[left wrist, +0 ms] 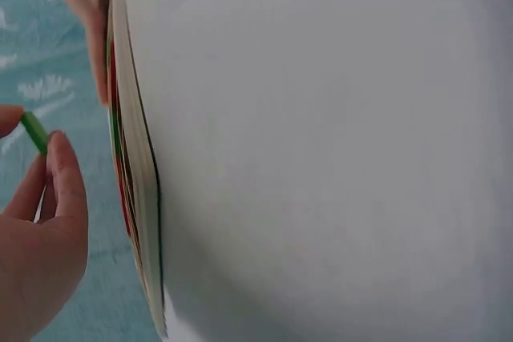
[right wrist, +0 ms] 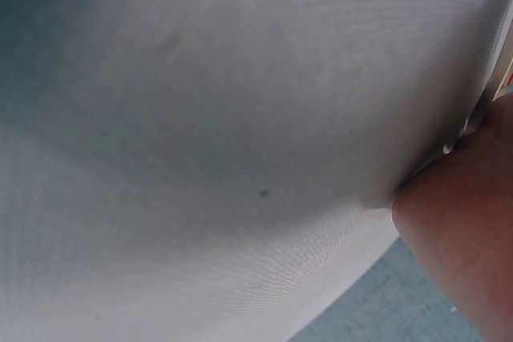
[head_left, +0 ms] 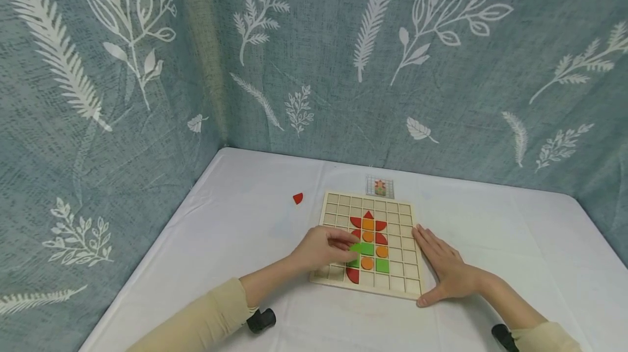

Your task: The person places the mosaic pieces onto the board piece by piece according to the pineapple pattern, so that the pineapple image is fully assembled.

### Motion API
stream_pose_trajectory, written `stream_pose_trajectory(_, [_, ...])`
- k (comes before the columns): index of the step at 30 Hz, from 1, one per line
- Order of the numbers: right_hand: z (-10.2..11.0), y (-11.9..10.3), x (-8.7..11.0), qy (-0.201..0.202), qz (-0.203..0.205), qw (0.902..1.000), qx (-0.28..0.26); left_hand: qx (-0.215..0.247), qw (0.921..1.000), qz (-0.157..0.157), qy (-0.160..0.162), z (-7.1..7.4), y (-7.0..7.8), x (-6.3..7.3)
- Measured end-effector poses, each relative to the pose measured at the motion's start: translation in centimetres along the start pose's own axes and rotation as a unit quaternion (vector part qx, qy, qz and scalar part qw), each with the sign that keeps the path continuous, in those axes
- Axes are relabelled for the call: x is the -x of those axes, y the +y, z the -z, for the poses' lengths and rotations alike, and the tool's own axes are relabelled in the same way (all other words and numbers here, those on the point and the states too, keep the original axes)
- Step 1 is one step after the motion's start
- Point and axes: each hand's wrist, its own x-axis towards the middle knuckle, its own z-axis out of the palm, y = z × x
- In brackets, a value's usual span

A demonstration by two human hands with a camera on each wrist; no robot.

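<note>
A wooden grid board (head_left: pixel 411 256) lies on the table, with red, orange and green shaped tiles in its middle cells. My left hand (head_left: pixel 321 247) is over the left part of the board and pinches a green tile (left wrist: pixel 34 132) between thumb and fingers, seen edge-on in the left wrist view. Under and beside these fingertips are a green square (head_left: pixel 367 249) and an orange disc (head_left: pixel 367 264). Along the board's right edge rests my right hand (head_left: pixel 448 270), fingers extended and thumb spread toward the near corner. A red quarter-circle (head_left: pixel 352 275) sits lower on the board.
Behind the board lies a small pattern card (head_left: pixel 380 186) with a grid and a coloured figure. A loose red quarter-circle tile (head_left: pixel 297 198) is on the white tablecloth (head_left: pixel 245 205), left of the board's far corner. A patterned blue-green curtain (head_left: pixel 319 41) hangs behind the table.
</note>
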Motion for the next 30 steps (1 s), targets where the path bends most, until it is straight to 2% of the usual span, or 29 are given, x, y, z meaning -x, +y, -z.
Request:
stream_pose_trajectory(6, [-0.3,0.5,-0.1,0.012,0.01,0.9999,-0.003,-0.057,0.9938,-0.046,-0.084,-1.6,0.5,0.5])
stream_pose_trajectory(9, [-0.2,0.5,-0.1,0.014,0.022,0.9997,-0.002,-0.082,0.9887,-0.069,-0.105,-2.0,0.5,0.5])
stream_pose_trajectory(14, [-0.1,0.3,0.0,0.005,0.018,0.9998,-0.003,-0.138,0.979,-0.094,-0.117,-2.1,0.6,0.5])
stream_pose_trajectory(19, [0.0,0.1,0.0,0.001,0.014,0.9999,0.0,-0.236,0.9548,-0.137,-0.119,-2.0,0.5,0.4])
stream_pose_trajectory(21, [0.1,0.0,0.0,0.001,0.014,0.9999,-0.001,-0.256,0.9474,-0.15,-0.12,-2.0,0.4,0.4])
stream_pose_trajectory(24, [0.1,0.0,0.0,0.001,0.012,0.9999,-0.003,-0.259,0.9446,-0.16,-0.122,-2.0,0.3,0.3])
stream_pose_trajectory(30, [0.1,-0.1,0.1,0.001,0.011,0.9999,-0.004,-0.24,0.9482,-0.169,-0.121,-2.3,0.2,0.3])
